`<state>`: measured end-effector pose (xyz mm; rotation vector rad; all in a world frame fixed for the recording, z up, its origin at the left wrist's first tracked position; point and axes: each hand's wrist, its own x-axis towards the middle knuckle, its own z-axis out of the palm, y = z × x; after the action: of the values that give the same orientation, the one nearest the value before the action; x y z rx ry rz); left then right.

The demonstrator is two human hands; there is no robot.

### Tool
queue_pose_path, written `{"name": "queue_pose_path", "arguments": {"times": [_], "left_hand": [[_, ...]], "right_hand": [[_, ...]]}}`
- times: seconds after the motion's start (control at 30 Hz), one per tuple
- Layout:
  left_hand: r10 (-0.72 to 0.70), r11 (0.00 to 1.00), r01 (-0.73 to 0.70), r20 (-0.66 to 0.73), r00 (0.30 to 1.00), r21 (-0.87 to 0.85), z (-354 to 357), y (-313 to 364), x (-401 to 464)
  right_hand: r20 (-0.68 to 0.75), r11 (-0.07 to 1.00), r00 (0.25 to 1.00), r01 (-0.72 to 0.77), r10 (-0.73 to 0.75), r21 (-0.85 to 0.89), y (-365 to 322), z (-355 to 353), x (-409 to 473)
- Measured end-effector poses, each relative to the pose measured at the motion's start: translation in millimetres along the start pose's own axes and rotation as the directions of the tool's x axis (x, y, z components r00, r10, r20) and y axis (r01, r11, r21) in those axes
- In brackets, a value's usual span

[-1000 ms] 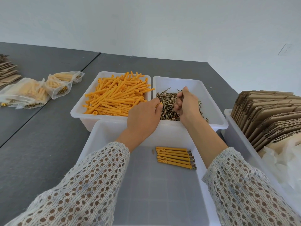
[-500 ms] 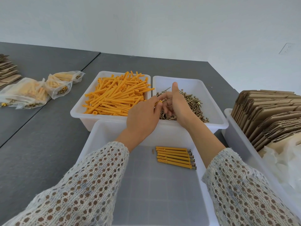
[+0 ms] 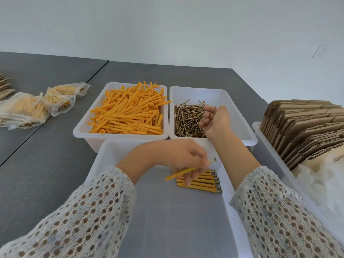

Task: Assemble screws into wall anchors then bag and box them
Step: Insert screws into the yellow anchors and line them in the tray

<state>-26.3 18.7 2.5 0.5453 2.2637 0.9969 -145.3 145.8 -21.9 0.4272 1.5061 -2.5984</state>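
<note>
My left hand (image 3: 176, 158) pinches one orange anchor (image 3: 179, 173) with a screw head sticking out of its right end. It holds the anchor tilted just above a short row of assembled anchors (image 3: 202, 184) on the floor of the near white bin (image 3: 167, 224). My right hand (image 3: 216, 121) hovers over the screws (image 3: 186, 121) in the right-hand bin (image 3: 240, 125), fingers loosely curled and fingertips at the pile; I see nothing pinched in it. Loose orange anchors (image 3: 128, 114) fill the left-hand bin (image 3: 79, 131).
Filled clear bags (image 3: 55, 101) lie on the grey table at the left. A bin of flattened cardboard boxes (image 3: 301, 127) stands at the right, with white plastic (image 3: 323, 185) in front of it. More flat cardboard shows at the far left edge.
My hands have parted. The left one brought the anchor with its screw down and toward me over the row in the near bin. The right one went back over the screw pile.
</note>
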Motion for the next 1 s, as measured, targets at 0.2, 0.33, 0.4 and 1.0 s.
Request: {"name": "queue_pose_path", "arguments": {"times": [0.2, 0.33, 0.4, 1.0], "left_hand": [[0.05, 0.958, -0.039, -0.029, 0.998, 0.284, 43, -7, 16], [0.188, 0.783, -0.049, -0.161, 0.969, 0.62, 73, -5, 27], [0.22, 0.732, -0.02, -0.209, 0.953, 0.681, 81, -4, 28], [0.183, 0.683, 0.061, -0.251, 0.951, 0.728, 81, -4, 35]], "right_hand": [[-0.024, 0.999, 1.0, -0.013, 0.012, -0.042, 2, 2, 3], [-0.023, 0.998, 1.0, -0.011, 0.009, -0.058, 2, 1, 4], [-0.025, 0.998, 1.0, -0.011, 0.009, -0.063, 2, 1, 5], [-0.023, 0.993, 1.0, 0.007, -0.01, -0.118, 3, 2, 2]]}}
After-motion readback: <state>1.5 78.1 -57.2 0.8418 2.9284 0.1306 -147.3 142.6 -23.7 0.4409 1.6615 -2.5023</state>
